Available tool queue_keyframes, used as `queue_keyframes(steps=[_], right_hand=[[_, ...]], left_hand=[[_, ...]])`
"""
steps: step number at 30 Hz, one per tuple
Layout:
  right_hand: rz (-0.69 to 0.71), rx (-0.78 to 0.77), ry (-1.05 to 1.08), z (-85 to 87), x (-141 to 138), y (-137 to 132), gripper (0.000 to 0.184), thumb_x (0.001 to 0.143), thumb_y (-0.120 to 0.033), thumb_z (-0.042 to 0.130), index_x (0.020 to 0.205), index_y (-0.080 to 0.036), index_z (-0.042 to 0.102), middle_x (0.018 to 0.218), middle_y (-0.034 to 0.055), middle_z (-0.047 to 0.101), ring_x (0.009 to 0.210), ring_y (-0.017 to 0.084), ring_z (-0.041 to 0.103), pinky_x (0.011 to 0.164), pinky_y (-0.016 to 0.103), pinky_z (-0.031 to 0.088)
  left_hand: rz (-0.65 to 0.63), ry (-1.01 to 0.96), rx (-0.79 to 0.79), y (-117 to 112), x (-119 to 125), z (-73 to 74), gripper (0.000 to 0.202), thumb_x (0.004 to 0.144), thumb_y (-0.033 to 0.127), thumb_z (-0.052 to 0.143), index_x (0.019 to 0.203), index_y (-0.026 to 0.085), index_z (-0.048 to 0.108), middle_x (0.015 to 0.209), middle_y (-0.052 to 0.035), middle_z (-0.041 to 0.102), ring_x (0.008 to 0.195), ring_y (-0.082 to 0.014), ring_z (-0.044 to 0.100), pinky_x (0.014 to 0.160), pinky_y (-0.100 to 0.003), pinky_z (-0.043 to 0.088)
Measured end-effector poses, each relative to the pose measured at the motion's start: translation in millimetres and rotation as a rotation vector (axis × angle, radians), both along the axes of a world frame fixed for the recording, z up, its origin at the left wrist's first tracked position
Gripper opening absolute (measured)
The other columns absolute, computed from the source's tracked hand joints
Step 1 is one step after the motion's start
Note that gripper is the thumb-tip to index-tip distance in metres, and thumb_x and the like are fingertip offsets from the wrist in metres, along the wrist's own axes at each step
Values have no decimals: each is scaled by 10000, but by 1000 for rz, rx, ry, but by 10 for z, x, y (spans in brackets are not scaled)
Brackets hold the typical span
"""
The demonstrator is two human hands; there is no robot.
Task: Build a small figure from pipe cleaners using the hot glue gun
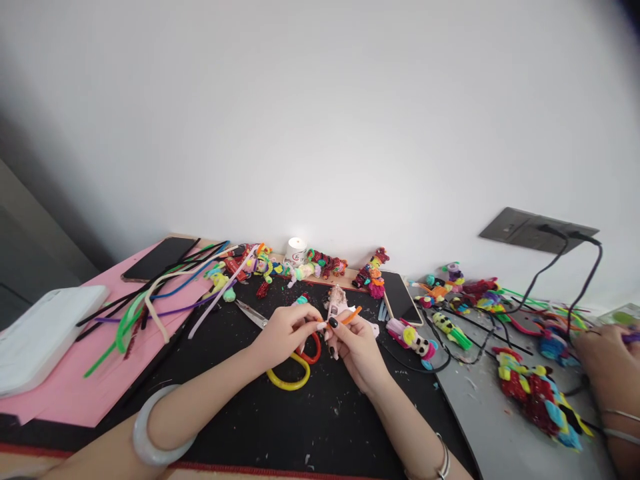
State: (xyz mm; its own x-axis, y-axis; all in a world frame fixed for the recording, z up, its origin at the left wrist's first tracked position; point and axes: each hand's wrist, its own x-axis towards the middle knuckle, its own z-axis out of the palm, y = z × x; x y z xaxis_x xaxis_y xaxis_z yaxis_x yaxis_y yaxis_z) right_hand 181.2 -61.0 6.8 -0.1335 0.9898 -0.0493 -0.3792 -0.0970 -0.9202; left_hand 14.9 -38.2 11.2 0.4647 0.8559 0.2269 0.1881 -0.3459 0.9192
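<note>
My left hand and my right hand meet over the black mat, fingertips pinched together. Between them is a short orange pipe cleaner, its free end sticking up past my right thumb. Directly behind my fingers is a pale pink fuzzy piece, partly covered by them; whether I grip it too is unclear. Scissors with yellow and red handles lie beneath my left hand, blades pointing away to the left.
Pipe cleaners lie on pink paper at left, near a white box and dark phone. Fuzzy dolls line the wall beside a white roll. Another phone, more dolls, cables and a co-worker's hand are right.
</note>
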Motion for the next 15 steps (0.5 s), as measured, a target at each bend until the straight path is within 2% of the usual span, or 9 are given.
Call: queue_keyframes(steps=[3,7,10,12,15], right_hand=[[25,8,11,8,0,-6,246,715,-363,741,752,-152,618,656,5,654,443,78,513,401,180,405],[-33,11,27,10,5,0,229,724,-342,735,826,-157,644,673,8,662,465,86,531,397,179,408],[-99,32,27,8,19,13,196,708,-299,750,800,-162,645,640,-6,657,451,79,523,389,170,401],[-93,38,9,4,27,19,182,701,-278,755,797,-160,654,651,-2,668,459,78,535,402,169,411],[-35,41,-36,-9,25,15,188,696,-272,755,825,-163,671,701,16,692,486,84,565,434,177,431]], left_hand=[[27,-118,-146,-6,34,-23,256,869,407,486,828,170,574,653,22,572,414,-79,491,429,-196,395],[101,-147,-154,-11,45,-16,280,880,411,462,811,169,585,566,43,538,390,-73,455,431,-192,379],[131,-190,-169,-5,41,-8,274,883,405,460,823,163,573,698,9,619,392,-60,467,426,-197,376],[127,-229,-200,2,42,-8,261,881,403,470,852,162,568,746,1,633,397,-56,477,422,-197,367],[130,-240,-258,13,50,-6,273,873,410,492,873,153,587,533,53,539,380,-65,448,419,-190,332]])
